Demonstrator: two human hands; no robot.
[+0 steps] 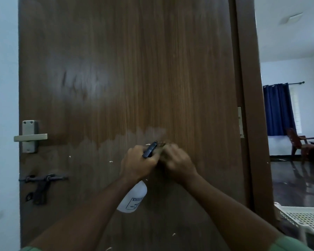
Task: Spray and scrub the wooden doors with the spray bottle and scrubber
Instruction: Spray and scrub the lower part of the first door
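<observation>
A brown wooden door (127, 69) fills most of the view, with a wet, paler patch across its middle. My left hand (137, 163) grips the neck of a white spray bottle (133, 198), whose dark trigger head (150, 150) points up toward the door. Right beside it, my right hand (177, 161) is curled round a scrubber (160, 146), mostly hidden and blurred, held against the door surface. The two hands touch each other just below the wet patch.
A metal lever handle (30, 137) and a dark latch bolt (42, 185) sit on the door's left side. The door frame (250, 105) stands at the right. Beyond it are a dark shiny floor, blue curtains (277, 109), a wooden chair (303, 142) and a white perforated basket (301, 218).
</observation>
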